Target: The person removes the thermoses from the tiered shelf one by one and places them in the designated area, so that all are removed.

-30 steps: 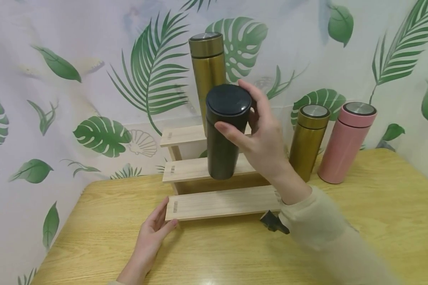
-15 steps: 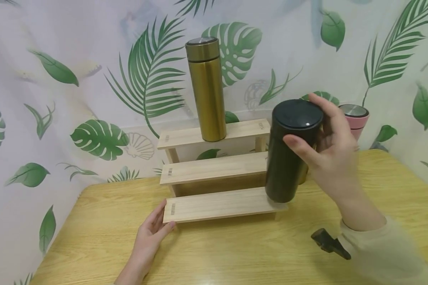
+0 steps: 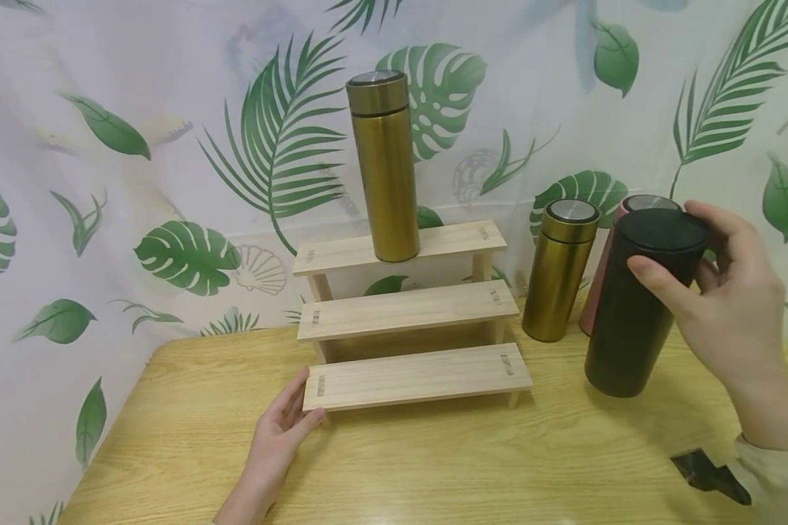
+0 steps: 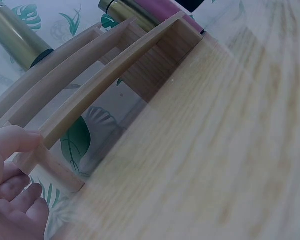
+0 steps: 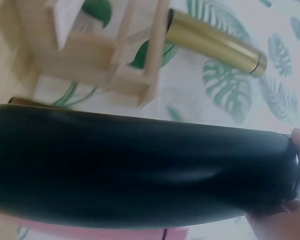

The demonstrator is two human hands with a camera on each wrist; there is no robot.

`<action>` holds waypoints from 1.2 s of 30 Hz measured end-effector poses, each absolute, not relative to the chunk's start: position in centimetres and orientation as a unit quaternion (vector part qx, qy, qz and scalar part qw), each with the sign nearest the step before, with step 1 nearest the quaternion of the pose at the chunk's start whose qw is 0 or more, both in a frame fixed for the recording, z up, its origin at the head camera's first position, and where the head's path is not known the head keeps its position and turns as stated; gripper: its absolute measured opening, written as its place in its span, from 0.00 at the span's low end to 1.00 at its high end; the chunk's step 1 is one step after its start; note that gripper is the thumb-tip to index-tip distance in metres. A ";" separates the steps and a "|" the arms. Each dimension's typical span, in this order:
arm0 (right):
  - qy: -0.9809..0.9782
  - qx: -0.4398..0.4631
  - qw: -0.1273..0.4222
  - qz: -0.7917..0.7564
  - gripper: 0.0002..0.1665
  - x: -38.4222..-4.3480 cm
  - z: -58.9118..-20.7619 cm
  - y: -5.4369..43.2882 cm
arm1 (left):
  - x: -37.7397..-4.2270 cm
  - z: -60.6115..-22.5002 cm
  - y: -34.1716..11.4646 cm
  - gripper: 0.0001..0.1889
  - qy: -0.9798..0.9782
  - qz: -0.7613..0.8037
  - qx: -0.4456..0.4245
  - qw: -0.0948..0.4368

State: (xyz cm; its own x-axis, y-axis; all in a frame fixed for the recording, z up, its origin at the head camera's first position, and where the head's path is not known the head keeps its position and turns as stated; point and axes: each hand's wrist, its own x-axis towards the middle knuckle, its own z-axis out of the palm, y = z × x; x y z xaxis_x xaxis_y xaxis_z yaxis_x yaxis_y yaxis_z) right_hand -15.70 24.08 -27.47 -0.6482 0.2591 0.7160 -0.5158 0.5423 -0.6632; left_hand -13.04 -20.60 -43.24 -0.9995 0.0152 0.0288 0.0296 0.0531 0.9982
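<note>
My right hand (image 3: 738,306) grips a black thermos (image 3: 637,313) near its lid, thumb on one side and fingers round the other. The thermos leans a little, in front of a pink thermos (image 3: 594,299) that it mostly hides. Whether its base touches the table cannot be told. With thumb and fingers my left hand (image 3: 279,430) pinches the left end of the lowest step on a three-tier wooden stand (image 3: 414,375); the left wrist view shows this thumb (image 4: 20,140) over the board's edge. On the top step stands a tall gold thermos (image 3: 387,175).
A shorter gold thermos (image 3: 560,270) stands on the wood-grain table (image 3: 433,467), between the stand and the pink thermos. A leaf-patterned wall covering (image 3: 171,182) closes off the back. A small black object (image 3: 709,474) is by the right sleeve (image 3: 778,474).
My right hand has carried the black thermos from in front of the stand to the right and down, past the shorter gold thermos. The left hand has stayed at the stand's lowest step.
</note>
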 end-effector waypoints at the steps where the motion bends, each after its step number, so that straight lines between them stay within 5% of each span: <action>1: -0.778 0.072 0.410 0.470 0.41 -15.8 -27.7 24.5 | -13.0 -43.3 -20.6 0.38 -0.726 -0.688 -0.015 0.005; 15: -0.800 -0.041 0.352 0.484 0.39 -17.8 -29.9 27.4 | -13.0 -43.3 -20.6 0.38 -0.732 -0.682 -0.010 -0.001; 36: -0.793 -0.020 0.351 0.498 0.42 -18.4 -31.3 28.2 | -13.0 -43.3 -20.6 0.38 -0.727 -0.687 -0.016 0.005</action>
